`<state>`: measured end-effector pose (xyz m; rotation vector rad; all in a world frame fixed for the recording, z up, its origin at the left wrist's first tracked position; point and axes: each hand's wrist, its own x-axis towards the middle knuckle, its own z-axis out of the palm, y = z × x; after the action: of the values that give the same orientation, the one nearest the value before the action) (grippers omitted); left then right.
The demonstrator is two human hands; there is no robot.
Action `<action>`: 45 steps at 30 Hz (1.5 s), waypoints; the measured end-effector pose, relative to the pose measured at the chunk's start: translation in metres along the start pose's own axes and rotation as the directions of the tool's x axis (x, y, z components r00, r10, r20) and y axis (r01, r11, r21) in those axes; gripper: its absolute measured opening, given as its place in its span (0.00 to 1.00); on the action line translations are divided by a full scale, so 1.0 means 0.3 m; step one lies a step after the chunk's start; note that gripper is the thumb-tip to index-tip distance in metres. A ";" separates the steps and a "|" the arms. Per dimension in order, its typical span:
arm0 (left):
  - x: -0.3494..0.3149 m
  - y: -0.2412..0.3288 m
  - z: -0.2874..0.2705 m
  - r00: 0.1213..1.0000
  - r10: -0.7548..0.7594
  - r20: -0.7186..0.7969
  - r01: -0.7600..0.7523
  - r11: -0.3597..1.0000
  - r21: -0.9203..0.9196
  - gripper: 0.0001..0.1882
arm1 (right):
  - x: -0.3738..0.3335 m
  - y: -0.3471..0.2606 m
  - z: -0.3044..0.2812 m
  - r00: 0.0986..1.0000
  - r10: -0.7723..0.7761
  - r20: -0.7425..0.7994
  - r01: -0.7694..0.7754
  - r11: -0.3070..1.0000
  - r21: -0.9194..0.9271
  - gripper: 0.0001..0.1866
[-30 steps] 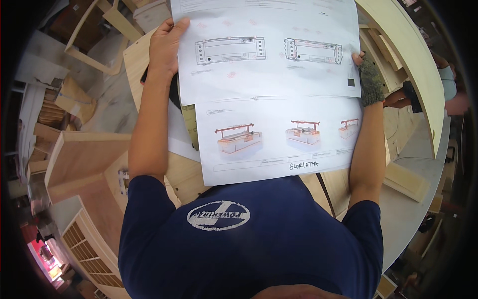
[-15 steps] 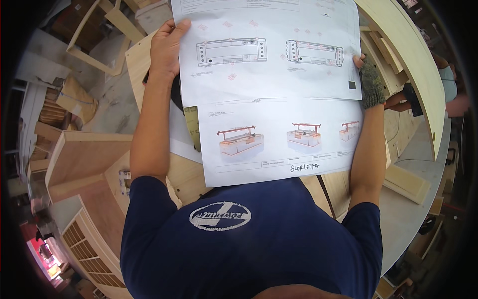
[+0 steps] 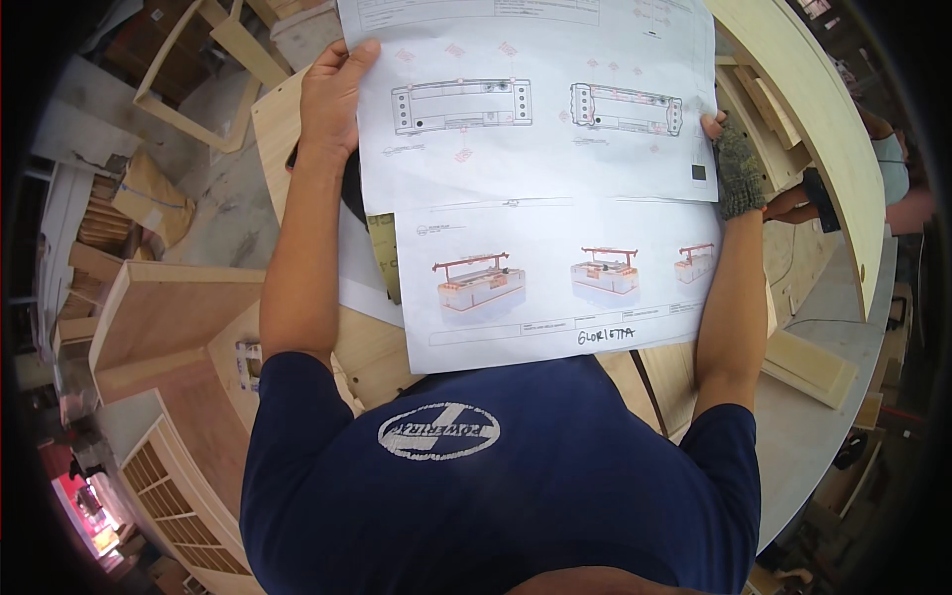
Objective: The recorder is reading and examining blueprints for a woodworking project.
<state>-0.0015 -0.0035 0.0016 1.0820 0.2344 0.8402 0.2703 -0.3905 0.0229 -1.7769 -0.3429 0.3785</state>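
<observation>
A pale plywood workbench [image 3: 297, 119] lies under the scene, its bare top showing at ten o'clock and again near centre, low down. Directly on it rest loose white paper sheets [image 3: 359, 278] and a yellowish-green strip [image 3: 385, 253] at about nine o'clock from centre. A dark cable [image 3: 647, 389] runs over the wood at five o'clock. A flat wood offcut [image 3: 808, 365] lies at four o'clock.

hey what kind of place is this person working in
Most likely a woodworking or joinery shop: curved plywood panels, an open wooden frame and slatted cabinet pieces lie around, and both hands hold furniture drawings.
</observation>
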 end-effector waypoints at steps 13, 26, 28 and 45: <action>0.002 0.002 0.009 0.996 0.065 0.067 -0.059 0.995 -0.085 0.10 | 0.034 0.038 -0.028 0.998 -0.024 -0.050 0.024 1.000 0.003 0.25; 0.002 0.001 0.006 0.997 0.060 0.057 -0.057 0.997 -0.058 0.10 | 0.029 0.027 -0.031 1.000 -0.004 -0.019 0.003 0.998 -0.069 0.28; 0.001 0.002 0.006 0.996 0.064 0.060 -0.060 0.996 -0.067 0.10 | 0.029 0.033 -0.028 0.998 -0.015 -0.061 0.010 0.997 -0.080 0.28; 0.000 -0.006 0.001 0.994 0.086 0.064 -0.084 0.996 -0.038 0.08 | 0.004 0.005 -0.015 0.994 -0.060 -0.088 0.054 0.997 -0.062 0.20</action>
<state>-0.0004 -0.0040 0.0000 1.0903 0.1187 0.8806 0.2735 -0.3943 0.0224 -1.8316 -0.3430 0.2489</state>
